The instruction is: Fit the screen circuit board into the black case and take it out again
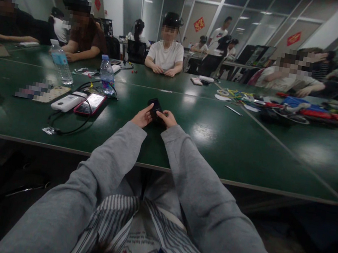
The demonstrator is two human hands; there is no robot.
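Glossy green table, glass-panelled wall beyond; person seated opposite at 12 o'clock. 2 plastic bottles stand toward 11 o'clock, contents hard to read. Nearer, also 12 o'clock, left hand and right hand together hold a small black object.

Two plastic bottles stand on a glossy green table, near a white device crossed by a black cable, a red-edged phone just beside it; farther right lie a slim pen and tangled coloured cords.
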